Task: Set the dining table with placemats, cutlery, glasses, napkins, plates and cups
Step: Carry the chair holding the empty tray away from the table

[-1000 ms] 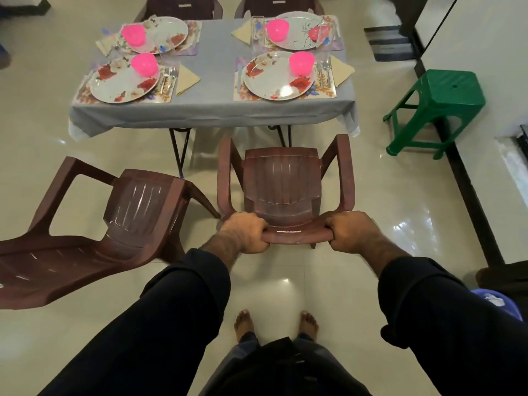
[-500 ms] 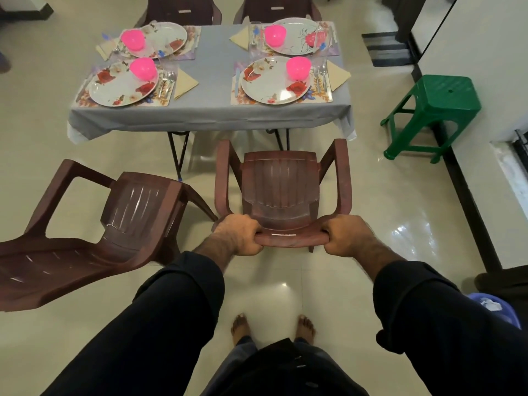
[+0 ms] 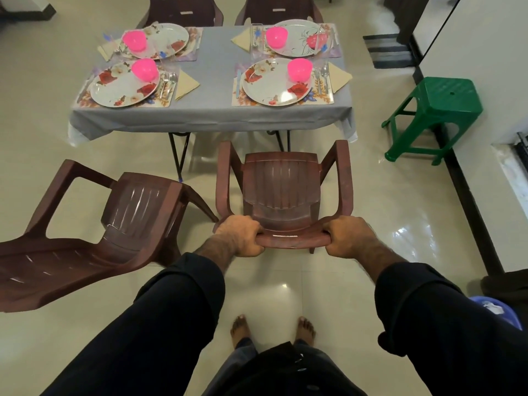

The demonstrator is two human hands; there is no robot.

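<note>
Dining table at 12 o'clock, all four places laid. Fingers of left hand and right hand curled tight round the brown chair top. Could bump the table's edge and tip the pink cups if pushed too hard.

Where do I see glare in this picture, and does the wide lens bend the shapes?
Head view: bright glare lies on the glossy floor right of the held chair, and between the sleeves. The side chair stretches toward the left edge. The table is sharp.
</note>
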